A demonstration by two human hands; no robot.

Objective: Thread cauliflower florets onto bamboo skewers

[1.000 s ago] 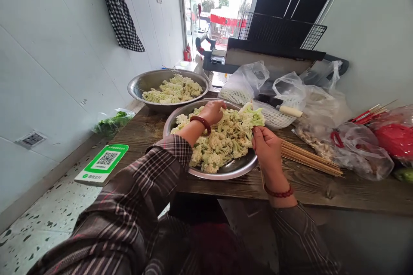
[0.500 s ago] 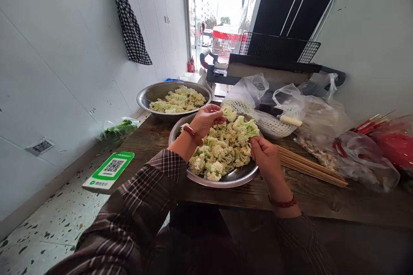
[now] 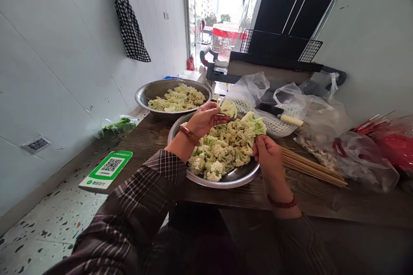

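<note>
My left hand (image 3: pixel 204 119) pinches a pale green cauliflower floret (image 3: pixel 229 109) above the far side of a steel bowl (image 3: pixel 226 184). My right hand (image 3: pixel 268 154) is closed at the bowl's right rim, its fingertips at the base of a cauliflower piece (image 3: pixel 256 125) that points up and left. Whether a stick runs through that piece I cannot make out. Loose cauliflower (image 3: pixel 217 150) fills most of the bowl below both hands. A bundle of thin wooden skewers (image 3: pixel 312 167) lies on the table, right of the bowl and partly behind my right hand.
Behind on the left stands a second steel bowl (image 3: pixel 142 99) with cauliflower and thin sticks. White baskets (image 3: pixel 274 126), plastic bags (image 3: pixel 322 116) and a wooden handle (image 3: pixel 291 120) crowd the right. A QR-code sign (image 3: pixel 108 168) lies at the table's left edge. Bagged greens (image 3: pixel 119 126) are beyond it.
The floret in my left hand has turned and shifted slightly, its stem now pointing up. My right hand and its cauliflower piece have moved a little to the right, away from the left hand.
</note>
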